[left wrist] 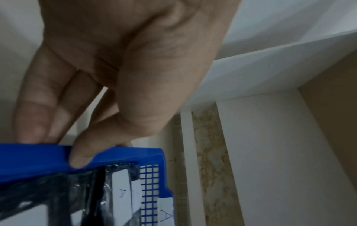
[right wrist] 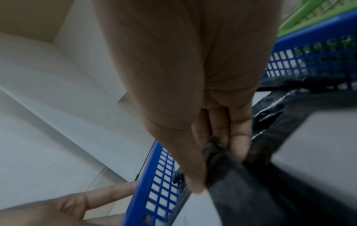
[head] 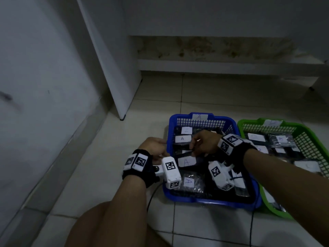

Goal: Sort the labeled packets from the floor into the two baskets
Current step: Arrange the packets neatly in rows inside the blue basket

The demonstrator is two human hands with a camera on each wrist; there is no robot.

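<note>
The blue basket [head: 204, 200], tagged "A" on its far wall, sits on the floor and holds several black packets with white "A" labels [head: 186, 162]. To its right is the green basket [head: 306, 130], which also holds several labelled packets. My left hand [head: 156, 147] grips the blue basket's left rim [left wrist: 29, 160]; its thumb lies over the edge with the fingers outside. My right hand [head: 201, 145] hovers over the blue basket, and its thumb and fingers pinch the edge of a black packet [right wrist: 231, 175], whose label is hidden.
A white wall runs along the left and a white panel [head: 114, 68] stands on the tiled floor behind the baskets. A stained ledge lines the back wall. A black cable [head: 151, 195] trails by the blue basket's front left corner. My knee [head: 99, 227] is at the bottom.
</note>
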